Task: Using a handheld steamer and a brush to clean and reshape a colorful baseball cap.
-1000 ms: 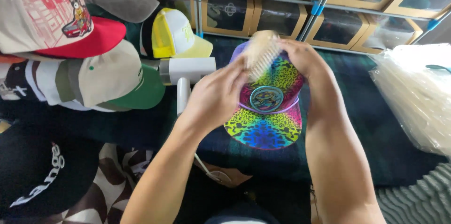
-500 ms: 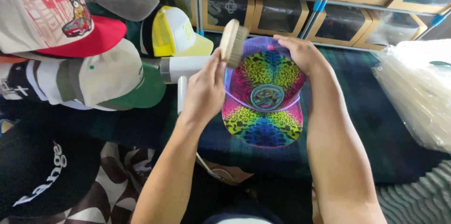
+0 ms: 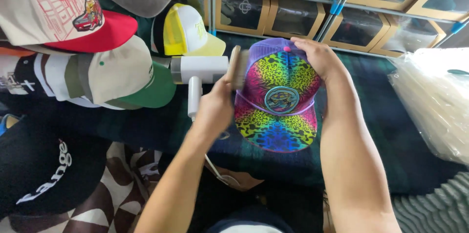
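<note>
a dark green plaid cloth (image 3: 391, 130) is spread over the work surface, and a row of windowed cardboard boxes (image 3: 298, 18) is lined up on a shelf along the back. in the middle, a rainbow leopard-print cap (image 3: 278, 101) with a round emblem on its front is held upright over the cloth, its flat brim pointed toward the wearer of the camera. the crown of the cap is gripped from above by the right hand (image 3: 317, 57), fingers curled over the purple mesh top. a wooden brush (image 3: 237, 67) is clasped in the left hand (image 3: 215, 108), fingers wrapped shut around it, and its bristle side is pressed against the left edge of the cap's front panel. just behind the brush, a white handheld appliance (image 3: 198, 74) is seen lying on the cloth. to the left, several caps are stacked: a yellow and white cap (image 3: 188, 30), a beige cap with a green brim (image 3: 127, 76) and a cap with a red brim (image 3: 73, 13). a black cap (image 3: 44, 174) lies at lower left, and a pile of clear plastic bags (image 3: 435, 101) is kept at the right.
</note>
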